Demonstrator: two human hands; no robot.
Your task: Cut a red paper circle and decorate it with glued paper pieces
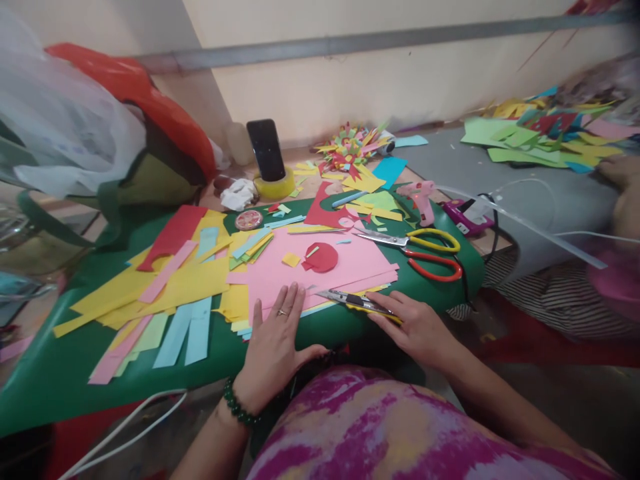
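Observation:
My left hand (276,333) lies flat with its fingers stretched over the near left corner of a stack of pink paper (350,257). In my right hand (407,323) is a utility knife (353,300), its blade pointing left across the near edge of the pink paper, close to my left fingertips. Whether the blade touches the paper I cannot tell. On the pink sheet rest a red paper circle (323,258) and a small yellow square (291,259). Scissors (407,243) with one yellow and one red handle lie half open beyond my right hand.
Paper strips (185,287) spread over the green mat (150,370) at left. Behind stand a phone (266,150) on a yellow tape roll (275,185), a paper-flower pile (350,147) and a pink glue gun (423,200). Another person's arm (627,193) shows at right.

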